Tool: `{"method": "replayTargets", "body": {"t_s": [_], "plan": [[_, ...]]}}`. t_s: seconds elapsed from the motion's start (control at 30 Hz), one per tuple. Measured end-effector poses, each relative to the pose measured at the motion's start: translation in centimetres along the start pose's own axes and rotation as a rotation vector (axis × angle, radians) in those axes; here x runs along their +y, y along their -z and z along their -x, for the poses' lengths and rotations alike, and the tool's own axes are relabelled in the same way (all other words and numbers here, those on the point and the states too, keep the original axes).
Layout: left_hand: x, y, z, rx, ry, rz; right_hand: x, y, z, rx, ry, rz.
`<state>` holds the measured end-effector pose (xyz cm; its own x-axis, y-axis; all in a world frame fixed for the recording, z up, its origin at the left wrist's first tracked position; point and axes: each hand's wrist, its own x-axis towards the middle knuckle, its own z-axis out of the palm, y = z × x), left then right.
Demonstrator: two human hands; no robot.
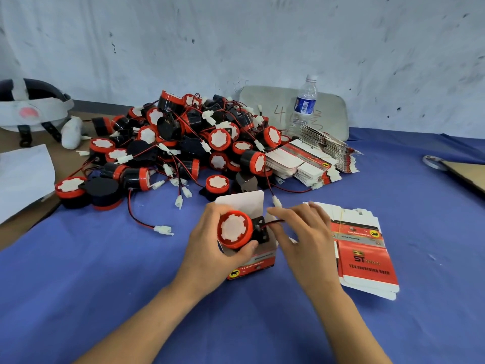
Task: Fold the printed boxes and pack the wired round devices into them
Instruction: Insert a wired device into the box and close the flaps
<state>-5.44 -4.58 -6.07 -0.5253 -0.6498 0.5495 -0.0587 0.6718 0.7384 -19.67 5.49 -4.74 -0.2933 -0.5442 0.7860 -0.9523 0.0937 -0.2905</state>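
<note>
The left hand (210, 248), fingers (214, 211) curled round the round device (234, 229), seats it in the open printed box (253, 262) below the pile (183, 137) at 12 o'clock, while the right hand (301, 240) seemingly pinches its wire (273, 222) at 3 o'clock, best tucked inside before closing.

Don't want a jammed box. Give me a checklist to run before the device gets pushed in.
1. Top flap of box open: ok.
2. Grip of left hand on device: ok.
3. Pinch of right hand on wire: ok.
4. All of wire inside box: not ok, it trails out rightward.
5. Bottom of box closed: cannot tell.
</note>
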Motion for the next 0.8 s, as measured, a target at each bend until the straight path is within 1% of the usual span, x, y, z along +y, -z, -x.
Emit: {"method": "replayTargets", "body": {"t_s": [0.1,0.17,0.27,0.33,0.4,0.5,0.53,0.6,0.7,0.77,0.8], "plan": [[0.2,0.1,0.0,0.001,-0.035,-0.058,0.0,1.2,-0.5,-0.130,-0.088,-0.108],[0.3,0.4,0.0,-0.010,-0.044,-0.124,-0.1,2.0,-0.9,-0.218,-0.146,-0.121],[0.3,0.6,0.1,-0.045,-0.016,-0.262,0.4,3.2,-1.5,-0.437,-0.277,-0.069],[0.6,0.7,-0.1,-0.088,0.029,-0.378,0.8,4.0,-1.6,-0.553,-0.318,0.009],[0.8,1.0,-0.3,-0.108,0.053,-0.502,0.7,4.6,-1.6,-0.556,-0.345,-0.014],[0.9,1.0,-0.3,-0.117,0.105,-0.573,0.0,4.3,-1.6,-0.425,-0.458,-0.255],[0.9,0.9,-0.2,-0.118,0.123,-0.577,-0.4,4.0,-1.6,-0.373,-0.454,-0.294],[1.0,0.7,-0.1,-0.115,0.146,-0.560,-1.4,3.6,-1.5,-0.304,-0.351,-0.268],[1.1,0.7,0.1,-0.091,0.112,-0.506,-2.6,2.7,-1.1,-0.252,-0.166,-0.150],[1.0,0.7,0.1,-0.086,0.084,-0.504,-2.9,2.3,-0.8,-0.275,-0.089,-0.075],[0.9,0.7,0.2,-0.084,0.077,-0.513,-3.1,2.1,-0.8,-0.335,-0.087,-0.035]]}}
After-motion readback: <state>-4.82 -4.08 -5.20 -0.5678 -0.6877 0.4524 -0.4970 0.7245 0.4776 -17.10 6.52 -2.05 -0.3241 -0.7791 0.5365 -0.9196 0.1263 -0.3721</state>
